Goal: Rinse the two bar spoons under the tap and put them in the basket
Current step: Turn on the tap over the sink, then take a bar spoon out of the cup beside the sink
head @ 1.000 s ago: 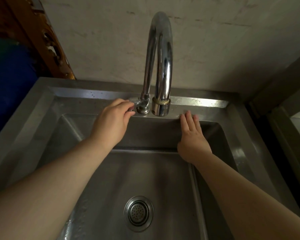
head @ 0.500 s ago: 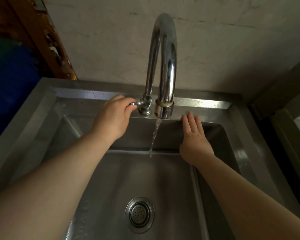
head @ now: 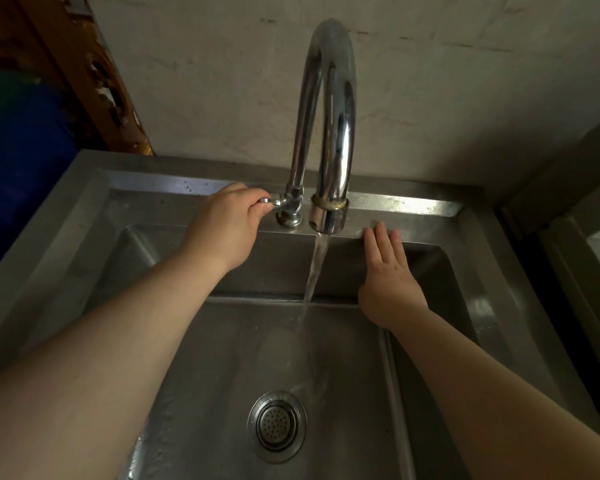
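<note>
A tall chrome gooseneck tap rises from the back ledge of a steel sink. My left hand is closed on the small tap handle at the left of the tap base. Water runs from the spout in a steady stream down to the sink floor beside the drain strainer. My right hand rests flat, fingers together, with its fingertips on the sink's back rim right of the spout; it holds nothing. No bar spoons and no basket are in view.
A bare plaster wall stands behind the sink. At the left are a carved wooden frame and a blue surface. A dark gap and a metal edge border the sink at the right.
The tap was dry a second ago, then a thin trickle started; now a full stream reaches the sink floor. My left hand has stayed on the handle and my right hand on the rim.
</note>
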A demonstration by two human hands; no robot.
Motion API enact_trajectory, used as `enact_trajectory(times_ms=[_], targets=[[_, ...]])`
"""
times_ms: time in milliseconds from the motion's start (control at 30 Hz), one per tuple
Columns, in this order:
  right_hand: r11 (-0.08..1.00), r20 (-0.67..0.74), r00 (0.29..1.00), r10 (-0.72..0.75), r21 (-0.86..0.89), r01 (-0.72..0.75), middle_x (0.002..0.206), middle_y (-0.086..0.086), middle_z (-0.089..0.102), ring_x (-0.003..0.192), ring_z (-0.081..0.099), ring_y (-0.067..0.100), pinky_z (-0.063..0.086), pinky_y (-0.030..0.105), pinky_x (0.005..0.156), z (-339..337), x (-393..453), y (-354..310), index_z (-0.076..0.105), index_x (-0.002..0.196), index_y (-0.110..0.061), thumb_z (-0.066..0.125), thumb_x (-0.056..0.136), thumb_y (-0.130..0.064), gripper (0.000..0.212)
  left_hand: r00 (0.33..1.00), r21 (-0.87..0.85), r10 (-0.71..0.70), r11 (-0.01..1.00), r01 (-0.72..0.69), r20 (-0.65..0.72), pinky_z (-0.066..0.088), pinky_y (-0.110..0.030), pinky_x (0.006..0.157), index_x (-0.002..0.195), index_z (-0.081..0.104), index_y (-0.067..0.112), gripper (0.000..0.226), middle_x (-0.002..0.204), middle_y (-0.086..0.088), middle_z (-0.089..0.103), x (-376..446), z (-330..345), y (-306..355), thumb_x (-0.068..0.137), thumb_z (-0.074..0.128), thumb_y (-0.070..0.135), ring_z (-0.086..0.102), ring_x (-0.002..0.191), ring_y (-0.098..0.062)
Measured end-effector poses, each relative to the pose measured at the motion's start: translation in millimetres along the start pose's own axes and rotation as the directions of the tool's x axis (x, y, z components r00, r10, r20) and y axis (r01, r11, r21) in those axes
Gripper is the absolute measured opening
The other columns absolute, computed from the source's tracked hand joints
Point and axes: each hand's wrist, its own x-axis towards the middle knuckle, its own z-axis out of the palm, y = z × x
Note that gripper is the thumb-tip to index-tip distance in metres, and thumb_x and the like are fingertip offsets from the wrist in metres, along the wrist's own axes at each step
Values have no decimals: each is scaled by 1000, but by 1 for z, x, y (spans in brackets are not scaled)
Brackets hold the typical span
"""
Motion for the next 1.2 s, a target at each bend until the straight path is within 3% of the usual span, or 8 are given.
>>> enact_trajectory(times_ms=[233, 400, 733, 867, 933, 1033, 1100, 1200], targets=[[1000, 14, 1000, -15, -8, 16, 162, -4, -24, 147, -25, 20, -4, 36, 113, -3, -1, -2, -12, 155, -25, 54, 86, 2, 99, 1000, 7, -1, 1000, 1, 16, 47, -39, 78, 101, 70, 9, 27, 96, -11, 63, 3, 0, -3, 96, 45, 18, 57, 91, -26], [1000, 28, 999, -18, -10, 18, 162, -3, -24, 147, -25, 21, 4, 44, 122, -5, -3, -2, -12, 155, -24, 54, 88, 2, 98, 999, -3, -32, 999, 32, 30, 48, -42, 86, 110, 70, 10, 29, 106, -10, 65, 3, 0, -3, 98, 45, 21, 58, 100, -26], [1000, 11, 1000, -12, -1, 12, 162, -4, -24, 147, -25, 21, -2, 37, 115, -4, -2, -1, -12, 155, -24, 52, 86, 4, 98, 998, 12, -42, 999, 42, 49, 48, -45, 86, 111, 70, 13, 31, 107, -10, 66, 3, 0, -3, 97, 44, 23, 59, 100, -25], [1000, 6, 1000, -12, -15, 12, 162, -4, -24, 147, -25, 20, -3, 36, 114, -1, -1, -1, -12, 155, -25, 54, 86, 2, 99, 995, -2, -73, 997, 73, 66, 48, -38, 84, 110, 69, 15, 27, 109, -6, 65, 3, 0, -4, 98, 46, 24, 58, 100, -22], [1000, 11, 1000, -13, -8, 13, 162, -5, -23, 146, -25, 19, -3, 36, 114, -1, 0, 1, -11, 155, -26, 55, 85, 2, 100, 988, -22, -124, 992, 126, 91, 46, -34, 85, 119, 63, 18, 28, 119, -3, 62, 1, 2, -4, 98, 48, 28, 57, 108, -22], [1000, 22, 1000, -21, 21, 20, 163, -9, -21, 146, -24, 16, 1, 35, 110, -1, 3, 6, -9, 155, -29, 58, 83, -1, 101, 969, -14, -209, 977, 213, 132, 40, -40, 100, 144, 39, 25, 49, 147, -1, 44, -12, 9, 1, 98, 47, 39, 45, 131, -25], [999, 45, 999, -22, 32, 20, 162, -11, -21, 145, -24, 14, 5, 38, 113, -2, 5, 8, -8, 154, -31, 59, 83, -3, 102, 971, 39, -220, 975, 218, 94, 38, -43, 102, 149, 28, 27, 56, 153, -2, 37, -24, 10, 5, 98, 42, 45, 41, 135, -27], [998, 88, 995, -46, 34, 43, 163, -9, -21, 146, -23, 16, 4, 40, 116, -6, 6, 9, -9, 154, -29, 61, 82, -7, 103, 990, 118, -137, 984, 133, 23, 41, -45, 101, 149, 27, 23, 59, 151, -5, 39, -41, 3, 11, 97, 38, 48, 44, 132, -28]])
